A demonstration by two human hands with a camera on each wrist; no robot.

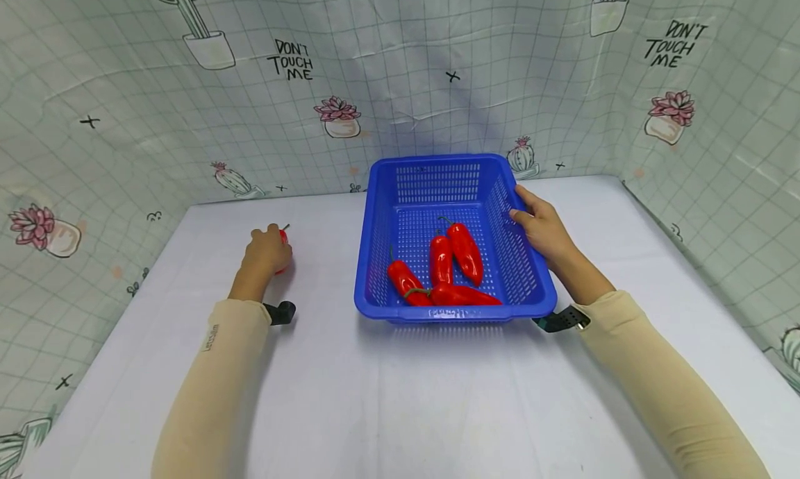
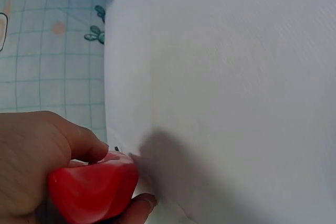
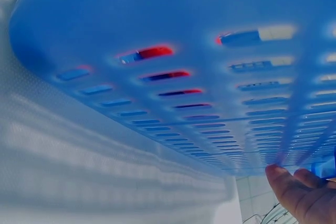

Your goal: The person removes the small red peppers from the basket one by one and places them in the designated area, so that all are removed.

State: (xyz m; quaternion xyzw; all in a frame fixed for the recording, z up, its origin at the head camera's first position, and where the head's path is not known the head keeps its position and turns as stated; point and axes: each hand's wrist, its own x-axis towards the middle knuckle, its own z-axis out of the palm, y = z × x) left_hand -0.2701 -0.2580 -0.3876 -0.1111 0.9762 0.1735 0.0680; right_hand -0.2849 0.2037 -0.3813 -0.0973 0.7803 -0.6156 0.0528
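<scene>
On the left of the table, in the head view, my left hand (image 1: pixel 265 253) grips a glossy red pepper (image 2: pixel 94 190); its stem end pokes out beyond the fingers. The left wrist view shows the pepper between thumb and fingers, close over the white cloth. A blue slotted plastic basket (image 1: pixel 362 271) stands right of centre with several red peppers (image 1: pixel 465 253) inside. My right hand (image 1: pixel 545 229) holds the basket's right rim, thumb over the edge. From the right wrist, the basket's outer wall (image 3: pixel 157 3) fills most of the view, with fingertips (image 3: pixel 283 182) against it.
A white cloth (image 1: pixel 400 402) covers the table. Behind it and along both sides hangs a grid-patterned curtain (image 1: pixel 412 55) with plant drawings. The basket's far end reaches close to the back curtain.
</scene>
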